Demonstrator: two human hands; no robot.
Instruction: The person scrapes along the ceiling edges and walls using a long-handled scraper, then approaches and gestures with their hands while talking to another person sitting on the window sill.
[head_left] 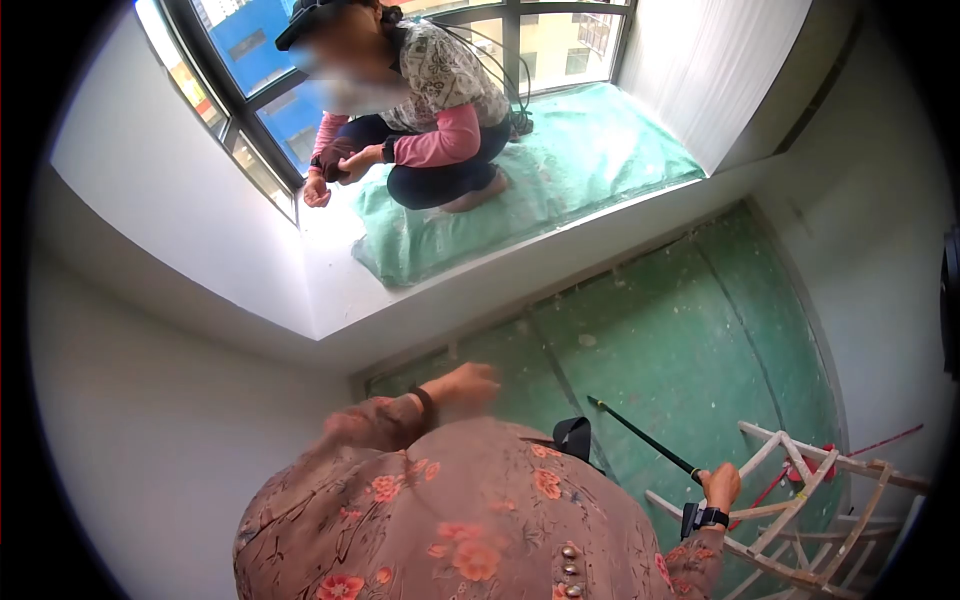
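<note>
My right hand (720, 487) is closed around one end of a thin black pole (645, 438) with a yellow-green tip. The pole slants away from the hand, over the green floor covering (690, 330). My left hand (468, 388) is in front of my body, near the wall below the window ledge. It is blurred, so its fingers do not show clearly, and I see nothing in it. Dark bands are on both wrists, the right one bearing a small device.
A paint-spattered wooden stepladder (800, 490) stands at my right, with a red object (815, 462) beside it. Ahead, a person (430, 110) squats on the window ledge (345, 290), which is partly covered by green sheeting (560, 190). White walls (180, 400) close in on the left.
</note>
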